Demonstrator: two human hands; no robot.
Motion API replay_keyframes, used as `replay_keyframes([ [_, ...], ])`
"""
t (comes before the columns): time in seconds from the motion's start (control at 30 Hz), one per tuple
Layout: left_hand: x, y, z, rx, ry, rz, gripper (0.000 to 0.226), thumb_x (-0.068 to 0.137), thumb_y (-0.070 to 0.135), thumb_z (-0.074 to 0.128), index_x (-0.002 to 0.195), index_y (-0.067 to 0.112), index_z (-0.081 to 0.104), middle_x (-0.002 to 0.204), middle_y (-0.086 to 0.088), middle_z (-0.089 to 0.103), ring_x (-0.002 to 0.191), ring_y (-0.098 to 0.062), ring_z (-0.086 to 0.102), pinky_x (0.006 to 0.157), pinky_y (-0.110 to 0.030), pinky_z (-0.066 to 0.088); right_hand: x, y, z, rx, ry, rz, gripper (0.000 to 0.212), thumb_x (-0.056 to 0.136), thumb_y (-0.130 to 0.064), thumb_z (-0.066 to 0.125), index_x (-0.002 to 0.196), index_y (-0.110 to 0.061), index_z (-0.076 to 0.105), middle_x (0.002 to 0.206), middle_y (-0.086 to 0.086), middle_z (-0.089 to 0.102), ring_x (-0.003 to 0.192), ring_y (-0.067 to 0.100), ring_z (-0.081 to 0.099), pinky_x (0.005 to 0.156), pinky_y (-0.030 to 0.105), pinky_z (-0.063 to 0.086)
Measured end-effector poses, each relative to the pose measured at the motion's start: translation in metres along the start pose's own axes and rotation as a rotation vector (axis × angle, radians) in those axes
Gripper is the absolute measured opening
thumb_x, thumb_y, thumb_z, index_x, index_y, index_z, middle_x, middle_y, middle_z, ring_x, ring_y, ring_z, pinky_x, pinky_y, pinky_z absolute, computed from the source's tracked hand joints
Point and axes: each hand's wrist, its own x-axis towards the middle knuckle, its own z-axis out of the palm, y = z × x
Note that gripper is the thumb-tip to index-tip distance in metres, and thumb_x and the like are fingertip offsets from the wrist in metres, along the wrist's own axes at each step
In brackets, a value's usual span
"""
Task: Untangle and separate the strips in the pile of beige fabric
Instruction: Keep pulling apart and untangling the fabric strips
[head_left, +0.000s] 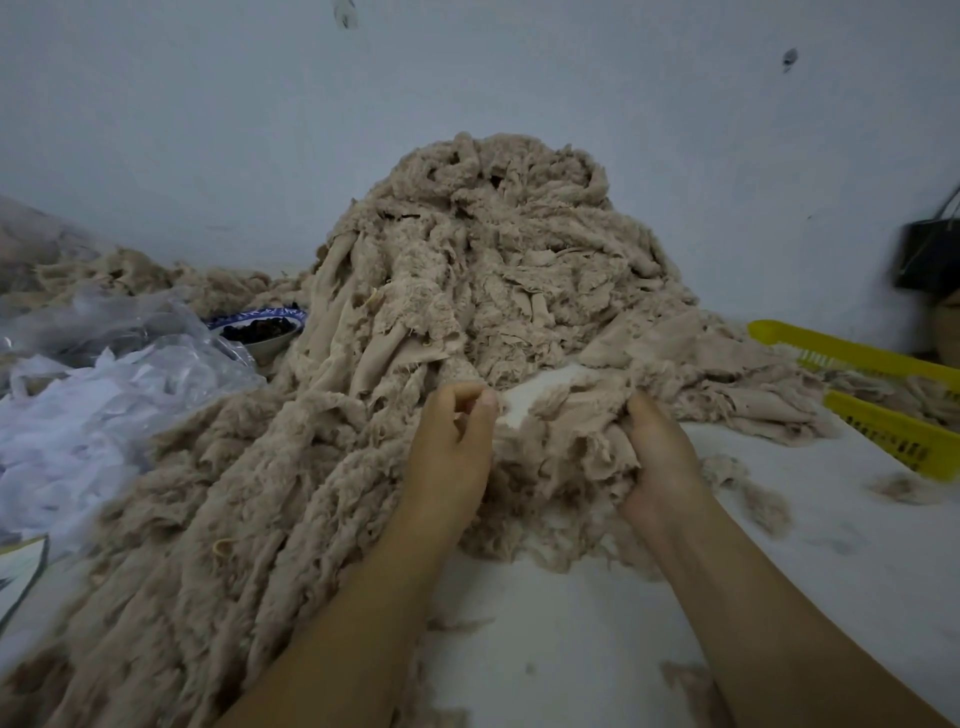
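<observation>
Right hand (657, 457) in beige fabric pile (493, 249)

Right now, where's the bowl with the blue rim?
The bowl sits left of centre in the head view, between the clear plastic bag and the beige fabric pile.

Fingertips of right hand (660, 457) buried in fabric (498, 260), bowl (260, 317) partly behind plastic (156, 338), its dark contents unclear, yellow basket (883, 434) and blurred black bag (924, 254) cut by right edge.
</observation>
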Motion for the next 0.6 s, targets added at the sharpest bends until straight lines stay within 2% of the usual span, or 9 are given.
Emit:
replay_keyframes([
  [0.07, -0.003, -0.001, 0.0, 0.008, 0.004, 0.108, 0.039, 0.093, 0.061, 0.044, 0.078, 0.026, 0.055, 0.069, 0.017, 0.054, 0.058, 0.001, 0.048, 0.055, -0.013, 0.037, -0.001, 0.0, 0.0, -0.057, 0.046, -0.07, 0.024, 0.102, -0.025, 0.043, 0.112, -0.01, 0.06, 0.082, 0.013, 0.061, 0.058, 0.021, 0.059, 0.048, 0.026, 0.046],
  [0.17, -0.01, 0.002, 0.007, 0.067, -0.185, 0.052, 0.075, 0.076, 0.086, 0.037, 0.073, 0.014, 0.057, 0.057, 0.011, 0.052, 0.052, -0.002, 0.048, 0.052, -0.014, 0.038, -0.003, 0.002, 0.004, -0.126, 0.077, -0.153, 0.022, 0.103, -0.022, 0.041, 0.089, -0.011, 0.054, 0.057, 0.007, 0.055, 0.044, 0.017, 0.053, 0.042, 0.023, 0.041],
  [0.23, -0.012, 0.0, 0.012, 0.166, -0.313, 0.018, 0.071, 0.075, 0.086, 0.042, 0.074, 0.017, 0.058, 0.059, 0.014, 0.055, 0.051, 0.002, 0.048, 0.05, -0.01, 0.037, -0.004, 0.007, 0.008, -0.17, 0.065, -0.185, 0.023, 0.103, -0.021, 0.039, 0.087, -0.01, 0.052, 0.043, 0.003, 0.051, 0.033, 0.015, 0.048, 0.033, 0.021, 0.037],
  [0.3, -0.008, -0.002, 0.013, 0.195, -0.305, 0.026, 0.046, 0.09, 0.063, 0.053, 0.075, 0.02, 0.059, 0.059, 0.012, 0.055, 0.05, 0.002, 0.046, 0.048, -0.01, 0.035, -0.006, 0.009, 0.011, -0.202, 0.05, -0.199, 0.022, 0.103, -0.021, 0.039, 0.089, -0.012, 0.053, 0.044, 0.002, 0.054, 0.033, 0.011, 0.05, 0.031, 0.018, 0.037],
  [0.37, -0.005, -0.003, 0.011, 0.153, -0.251, 0.041, 0.038, 0.098, 0.045, 0.053, 0.071, 0.017, 0.053, 0.056, 0.011, 0.049, 0.049, 0.0, 0.041, 0.047, -0.013, 0.033, -0.005, 0.008, 0.012, -0.147, 0.069, -0.189, 0.021, 0.103, -0.022, 0.039, 0.093, -0.016, 0.056, 0.067, 0.004, 0.065, 0.05, 0.008, 0.062, 0.042, 0.02, 0.048],
  [0.43, -0.004, -0.004, 0.008, 0.066, -0.237, 0.041, 0.04, 0.1, 0.043, 0.049, 0.065, 0.025, 0.044, 0.051, 0.017, 0.043, 0.047, 0.001, 0.037, 0.046, -0.014, 0.03, 0.0, 0.003, 0.01, -0.043, 0.115, -0.153, 0.024, 0.104, -0.023, 0.038, 0.106, -0.016, 0.061, 0.093, 0.008, 0.069, 0.077, 0.019, 0.069, 0.061, 0.033, 0.059],
  [0.47, -0.005, -0.002, 0.007, 0.033, -0.241, 0.039, 0.041, 0.1, 0.045, 0.048, 0.063, 0.028, 0.042, 0.05, 0.018, 0.041, 0.047, 0.001, 0.036, 0.046, -0.013, 0.03, 0.002, -0.001, 0.008, 0.001, 0.138, -0.132, 0.027, 0.105, -0.023, 0.037, 0.109, -0.015, 0.062, 0.093, 0.007, 0.069, 0.077, 0.021, 0.069, 0.062, 0.034, 0.059],
  [0.53, -0.006, 0.001, 0.005, -0.05, -0.238, 0.001, 0.043, 0.094, 0.056, 0.048, 0.066, 0.024, 0.048, 0.054, 0.019, 0.041, 0.05, 0.0, 0.037, 0.051, -0.011, 0.031, 0.007, -0.008, 0.0, 0.108, 0.156, -0.097, 0.029, 0.105, -0.023, 0.038, 0.09, -0.016, 0.061, 0.06, 0.0, 0.06, 0.047, 0.012, 0.054, 0.043, 0.021, 0.047],
  [0.6, -0.007, 0.002, 0.004, -0.151, -0.253, -0.033, 0.062, 0.085, 0.068, 0.046, 0.09, 0.007, 0.056, 0.072, 0.004, 0.049, 0.068, -0.008, 0.045, 0.067, -0.022, 0.038, 0.007, -0.014, -0.006, 0.192, 0.175, -0.068, 0.036, 0.104, -0.023, 0.04, 0.07, -0.019, 0.049, 0.039, -0.006, 0.037, 0.032, 0.008, 0.03, 0.033, 0.016, 0.029],
])
